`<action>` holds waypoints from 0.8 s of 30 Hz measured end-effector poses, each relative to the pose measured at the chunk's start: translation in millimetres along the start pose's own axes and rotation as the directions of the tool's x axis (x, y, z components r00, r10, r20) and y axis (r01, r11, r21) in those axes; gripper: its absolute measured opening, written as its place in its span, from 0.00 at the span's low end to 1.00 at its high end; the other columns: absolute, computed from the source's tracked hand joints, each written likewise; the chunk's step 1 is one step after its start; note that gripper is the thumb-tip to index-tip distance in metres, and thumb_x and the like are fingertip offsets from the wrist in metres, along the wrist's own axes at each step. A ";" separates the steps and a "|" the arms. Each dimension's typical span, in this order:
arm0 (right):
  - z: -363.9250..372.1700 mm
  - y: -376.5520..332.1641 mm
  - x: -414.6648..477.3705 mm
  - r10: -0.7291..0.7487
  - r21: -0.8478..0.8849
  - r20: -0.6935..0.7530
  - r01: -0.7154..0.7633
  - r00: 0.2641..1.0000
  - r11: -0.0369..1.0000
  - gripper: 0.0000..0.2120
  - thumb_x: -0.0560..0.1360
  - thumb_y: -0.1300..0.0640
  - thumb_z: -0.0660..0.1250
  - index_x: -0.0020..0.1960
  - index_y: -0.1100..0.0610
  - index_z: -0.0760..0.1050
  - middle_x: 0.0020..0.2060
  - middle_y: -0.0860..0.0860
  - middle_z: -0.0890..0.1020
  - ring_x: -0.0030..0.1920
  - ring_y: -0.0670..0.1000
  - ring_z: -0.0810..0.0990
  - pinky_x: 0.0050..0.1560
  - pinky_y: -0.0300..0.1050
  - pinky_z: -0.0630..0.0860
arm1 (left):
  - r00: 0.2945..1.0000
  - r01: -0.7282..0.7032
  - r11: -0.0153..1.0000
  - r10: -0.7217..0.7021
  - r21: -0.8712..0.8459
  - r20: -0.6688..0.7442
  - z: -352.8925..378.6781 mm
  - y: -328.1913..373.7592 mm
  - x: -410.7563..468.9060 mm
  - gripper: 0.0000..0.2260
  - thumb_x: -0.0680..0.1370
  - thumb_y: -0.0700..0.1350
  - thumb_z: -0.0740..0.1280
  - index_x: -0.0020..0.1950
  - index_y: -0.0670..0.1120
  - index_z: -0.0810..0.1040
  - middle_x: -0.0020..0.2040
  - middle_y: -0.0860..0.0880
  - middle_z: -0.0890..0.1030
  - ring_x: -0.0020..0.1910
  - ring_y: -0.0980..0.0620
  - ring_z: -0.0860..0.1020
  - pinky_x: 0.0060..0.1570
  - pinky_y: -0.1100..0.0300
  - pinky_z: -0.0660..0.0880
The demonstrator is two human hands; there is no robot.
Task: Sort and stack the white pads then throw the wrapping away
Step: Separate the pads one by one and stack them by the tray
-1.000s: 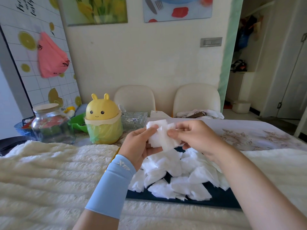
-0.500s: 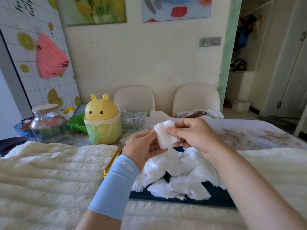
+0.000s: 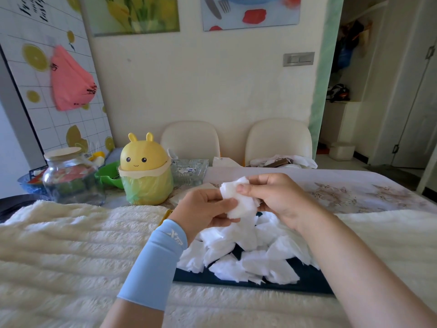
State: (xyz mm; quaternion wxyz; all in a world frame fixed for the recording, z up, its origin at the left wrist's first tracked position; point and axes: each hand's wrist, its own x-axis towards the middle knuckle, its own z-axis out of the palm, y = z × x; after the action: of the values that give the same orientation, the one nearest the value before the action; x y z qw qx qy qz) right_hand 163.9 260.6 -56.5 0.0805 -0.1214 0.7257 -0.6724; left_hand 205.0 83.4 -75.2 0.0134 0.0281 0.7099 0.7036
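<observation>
head view: held white pads (image 3: 236, 201) now sitting lower and more bunched than half a second back. pinching this small bundle between left hand (image 3: 203, 209) and right hand (image 3: 279, 197), fingers of both curling round it, just above the loose pile of pads (image 3: 248, 254) on the dark mat (image 3: 307, 286). likely squaring up a stack; next calling for another pad from the pile, laid edge to edge.

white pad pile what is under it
A dark blue mat shows under the pile of white pads, along its front edge and through gaps. Whatever else lies beneath is covered.
</observation>
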 end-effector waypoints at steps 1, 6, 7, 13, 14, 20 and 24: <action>1.3 1.4 0.7 -0.017 -0.016 -0.027 0.017 0.999 1.000 0.09 0.71 0.58 0.78 0.50 0.58 0.84 0.46 0.59 0.87 0.42 0.53 0.81 0.44 0.48 0.79 | 1.000 0.002 0.999 -0.001 0.040 -0.023 0.0 -0.6 0.6 0.06 0.77 0.39 0.71 0.52 0.41 0.84 0.46 0.43 0.86 0.45 0.46 0.85 0.48 0.57 0.82; 12.2 6.5 2.9 -0.114 -0.089 -0.108 0.104 0.988 0.991 0.07 0.73 0.55 0.77 0.48 0.55 0.84 0.33 0.48 0.84 0.34 0.48 0.80 0.41 0.47 0.81 | 0.991 -0.051 0.998 0.055 0.039 -0.122 1.6 -3.6 3.6 0.08 0.76 0.44 0.72 0.51 0.40 0.84 0.49 0.41 0.86 0.50 0.44 0.85 0.52 0.52 0.81; 12.7 7.1 3.2 -0.152 -0.118 -0.112 0.139 0.982 0.983 0.06 0.75 0.54 0.75 0.50 0.55 0.83 0.31 0.46 0.83 0.32 0.46 0.79 0.38 0.42 0.79 | 0.983 -0.067 0.997 0.071 0.026 -0.170 0.6 -3.2 3.8 0.07 0.76 0.43 0.72 0.50 0.40 0.84 0.49 0.40 0.86 0.49 0.45 0.85 0.50 0.53 0.82; -2.5 23.7 8.9 -0.186 -0.860 -0.012 0.084 0.982 0.503 0.08 0.79 0.50 0.66 0.52 0.51 0.81 0.47 0.48 0.84 0.49 0.51 0.82 0.51 0.47 0.79 | 0.929 -0.063 0.990 0.013 -0.123 -0.369 -16.9 -0.9 6.8 0.05 0.77 0.39 0.71 0.51 0.38 0.81 0.48 0.42 0.84 0.47 0.45 0.84 0.43 0.59 0.83; -1.5 28.5 9.7 -0.130 -0.918 0.015 0.066 0.991 0.392 0.11 0.78 0.47 0.67 0.54 0.52 0.81 0.48 0.50 0.84 0.50 0.53 0.82 0.54 0.49 0.78 | 0.924 -0.062 0.990 0.009 -0.127 -0.383 -18.6 -1.7 7.5 0.05 0.77 0.39 0.71 0.51 0.38 0.81 0.48 0.42 0.84 0.48 0.45 0.84 0.43 0.59 0.83; 5.2 31.4 13.1 -0.081 -0.903 0.028 0.060 0.996 0.426 0.11 0.74 0.44 0.72 0.52 0.48 0.80 0.46 0.45 0.84 0.52 0.49 0.80 0.61 0.48 0.67 | 0.919 -0.044 0.995 0.004 -0.094 -0.394 -17.4 -5.7 10.2 0.02 0.77 0.39 0.71 0.47 0.41 0.82 0.47 0.44 0.84 0.46 0.48 0.84 0.44 0.60 0.83; -4.5 20.1 9.2 -0.080 -0.765 0.012 0.061 0.997 0.641 0.08 0.73 0.47 0.75 0.50 0.45 0.79 0.43 0.38 0.77 0.50 0.46 0.78 0.55 0.42 0.70 | 0.896 -0.056 0.998 0.039 -0.025 -0.442 -16.8 -7.1 11.0 0.02 0.77 0.39 0.71 0.45 0.41 0.82 0.45 0.44 0.84 0.45 0.47 0.84 0.42 0.60 0.82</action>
State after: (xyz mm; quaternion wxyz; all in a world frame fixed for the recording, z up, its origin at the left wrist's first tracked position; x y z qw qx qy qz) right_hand 152.5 263.6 -75.7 -0.0129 -0.1643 0.9372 -0.3073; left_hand 192.8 67.3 -82.0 -0.1647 -0.1150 0.6803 0.7048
